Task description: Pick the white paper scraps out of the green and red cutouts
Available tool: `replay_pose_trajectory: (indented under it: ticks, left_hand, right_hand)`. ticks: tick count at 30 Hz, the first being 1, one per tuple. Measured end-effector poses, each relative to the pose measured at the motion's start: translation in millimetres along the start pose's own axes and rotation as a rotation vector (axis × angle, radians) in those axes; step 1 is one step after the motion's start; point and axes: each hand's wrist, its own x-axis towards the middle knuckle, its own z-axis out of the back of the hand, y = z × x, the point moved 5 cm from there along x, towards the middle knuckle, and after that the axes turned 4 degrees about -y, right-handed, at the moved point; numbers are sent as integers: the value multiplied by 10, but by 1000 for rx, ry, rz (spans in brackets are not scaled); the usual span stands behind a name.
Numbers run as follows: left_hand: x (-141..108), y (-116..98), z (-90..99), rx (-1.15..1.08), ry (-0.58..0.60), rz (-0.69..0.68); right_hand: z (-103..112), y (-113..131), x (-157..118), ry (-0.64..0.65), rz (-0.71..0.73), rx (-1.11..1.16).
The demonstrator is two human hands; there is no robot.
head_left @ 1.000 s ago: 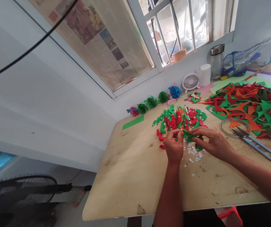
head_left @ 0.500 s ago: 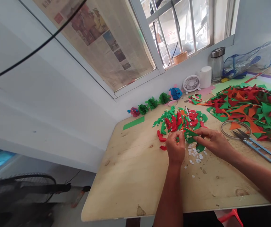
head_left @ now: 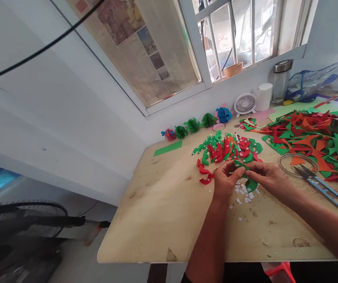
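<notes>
Between my two hands is a green paper cutout (head_left: 241,165). My left hand (head_left: 226,180) pinches its left side, thumb on top. From the right, my right hand (head_left: 264,175) grips the same piece with thumb and fingers. Another green paper piece (head_left: 251,185) lies just below the fingers, beside a scatter of small white paper squares (head_left: 243,192). Beyond my hands lies a cluster of red paper cutouts (head_left: 218,150) and green paper cutouts (head_left: 205,157), many bearing white squares. A pen (head_left: 237,138) rests among them.
On the right lie blue-handled snips (head_left: 326,190), a tape roll (head_left: 283,167) and a heap of paper scraps (head_left: 313,137). Along the wall stand paper ornaments (head_left: 192,125), a small fan (head_left: 244,104), a white roll (head_left: 264,96) and a glass bottle (head_left: 281,82). A green strip (head_left: 168,148) lies far left.
My left hand has moved right and now pinches the green cutout together with my right hand; before, it was held apart at the left. The view has shifted slightly.
</notes>
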Motion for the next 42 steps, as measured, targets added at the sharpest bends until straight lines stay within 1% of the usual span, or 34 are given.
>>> replay_pose_trajectory:
  ticks: [4, 8, 15, 19, 21, 25, 30, 38, 42]
  left_hand:
    - [23, 28, 13, -41, -23, 30]
    - [49, 38, 33, -55, -35, 33]
    - [24, 10, 13, -177, 28, 77]
    - [21, -27, -1, -260, 67, 83]
    - [19, -39, -10, -282, 93, 84]
    - [11, -44, -13, -282, 118, 72]
    - [-4, -60, -13, -284, 133, 59]
    - [-3, -72, -7, -262, 126, 72]
    - [4, -51, 13, -241, 94, 82]
  right_hand:
    - [-20, -18, -3, 28, -34, 32]
    - [-37, -51, -6, 54, -70, 125]
    - [-71, -93, -26, 117, -140, 283]
    - [-95, -133, -34, 151, -200, 376]
    - [-97, -153, -34, 153, -206, 405]
    - [-99, -173, -33, 169, -186, 394]
    - [-96, -150, -32, 182, -142, 321]
    - [-100, -128, -41, 194, -119, 277]
    - [-100, -121, -40, 201, -90, 246]
